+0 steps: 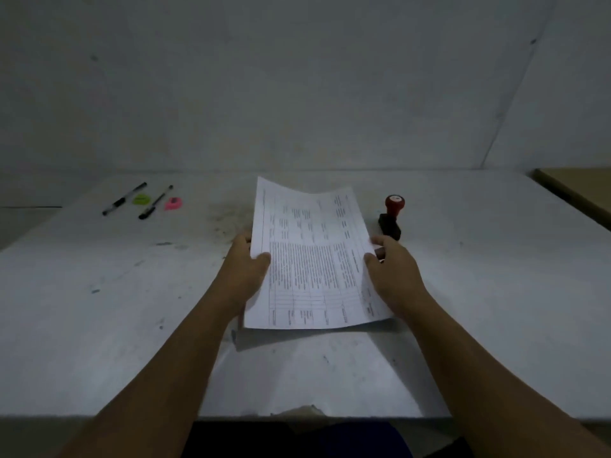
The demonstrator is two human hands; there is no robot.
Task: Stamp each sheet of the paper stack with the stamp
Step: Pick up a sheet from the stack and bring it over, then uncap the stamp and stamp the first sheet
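Left hand: arm extended; thumb over, fingers under paper stack edge, gripping.
Right hand: mirrored grip; stamp just beyond fingertips.

A plain office-like desk space: a scuffed white table against a bare grey wall, two pens and a red-handled stamp on it, table-printed paper held above.

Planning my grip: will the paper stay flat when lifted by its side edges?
Probably not: gripped by the left hand and right hand, the paper bows at its far edge, so it looks floppy. It seems thin, so likely light and easily creased.
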